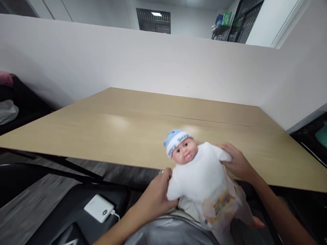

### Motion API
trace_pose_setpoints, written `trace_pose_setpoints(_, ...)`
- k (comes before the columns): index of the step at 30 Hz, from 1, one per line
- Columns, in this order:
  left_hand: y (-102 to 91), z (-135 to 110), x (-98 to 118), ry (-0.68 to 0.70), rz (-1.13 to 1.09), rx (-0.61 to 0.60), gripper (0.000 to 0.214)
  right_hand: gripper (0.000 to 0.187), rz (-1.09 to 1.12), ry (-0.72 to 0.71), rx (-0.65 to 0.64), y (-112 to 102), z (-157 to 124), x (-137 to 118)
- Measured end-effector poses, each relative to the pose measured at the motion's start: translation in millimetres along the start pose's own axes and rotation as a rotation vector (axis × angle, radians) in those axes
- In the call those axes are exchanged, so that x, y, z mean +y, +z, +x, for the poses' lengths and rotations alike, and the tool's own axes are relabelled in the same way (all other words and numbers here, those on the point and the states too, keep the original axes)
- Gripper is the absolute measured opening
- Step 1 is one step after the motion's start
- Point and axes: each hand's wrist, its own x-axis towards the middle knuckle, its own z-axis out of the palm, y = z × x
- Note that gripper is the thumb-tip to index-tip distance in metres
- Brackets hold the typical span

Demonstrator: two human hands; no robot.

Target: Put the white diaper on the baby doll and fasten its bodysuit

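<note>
A baby doll (201, 175) in a white top, a blue and white cap and a printed diaper lies tilted at the near edge of a light wooden table (127, 126), its head toward the table and its legs over my lap. My left hand (157, 197) grips the doll's arm and side from the left, fingers closed on the white cloth. My right hand (236, 161) holds the doll's other arm and shoulder from the right, fingers curled around it.
A white partition wall (153, 64) stands behind the table. A white power bank with a cable (99, 208) lies on a black seat at lower left. Dark chairs and a bag (7, 110) are at far left, another dark chair at right.
</note>
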Motion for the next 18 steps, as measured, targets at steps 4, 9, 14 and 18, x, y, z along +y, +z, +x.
trace_pose_setpoints(4,33.6,-77,-11,-0.054,0.026,0.0,0.048,0.029,0.021,0.026,-0.12,26,-57,-33)
trace_pose_setpoints(9,38.4,-127,-29,-0.2,0.073,-0.051,0.05,0.045,0.113,0.071,-0.178,88,-100,-40)
trace_pose_setpoints(14,46.8,-143,-40,-0.297,0.091,-0.124,0.045,0.068,0.17,0.122,-0.248,138,-114,-20)
trace_pose_setpoints(18,41.9,-138,-42,-0.385,0.159,-0.197,0.043,0.048,0.189,0.163,-0.318,148,-123,0)
